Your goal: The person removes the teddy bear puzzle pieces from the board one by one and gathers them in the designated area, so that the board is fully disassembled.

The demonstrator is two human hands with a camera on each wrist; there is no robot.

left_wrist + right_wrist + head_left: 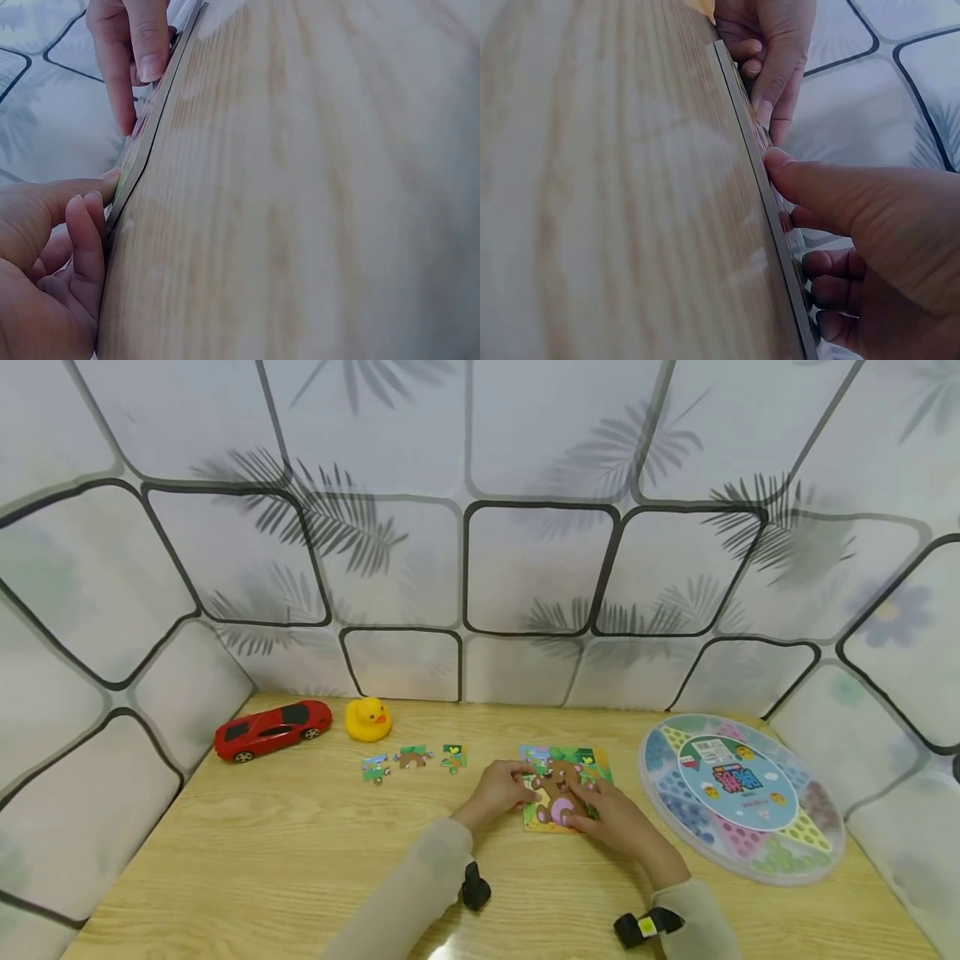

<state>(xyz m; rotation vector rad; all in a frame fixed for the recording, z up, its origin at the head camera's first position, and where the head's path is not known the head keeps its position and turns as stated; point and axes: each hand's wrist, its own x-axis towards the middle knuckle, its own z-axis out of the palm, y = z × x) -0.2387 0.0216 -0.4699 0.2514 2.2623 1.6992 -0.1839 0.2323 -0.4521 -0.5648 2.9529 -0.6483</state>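
A square cardboard jigsaw puzzle board with a brown bear picture [561, 789] lies flat on the light wooden tabletop [300, 852], right of centre. The left hand [501, 789] rests on its left edge, fingers [112, 184] loosely bent and pressing the rim. The right hand [611, 818] lies on its lower right part, fingers [780, 161] stretched onto the surface. Three loose colourful puzzle pieces [412, 760] sit just left of the board. Farther left stand a yellow rubber duck [367, 720] and a red toy car [272, 729]. A round plastic Chinese checkers board [741, 793] lies near on the right.
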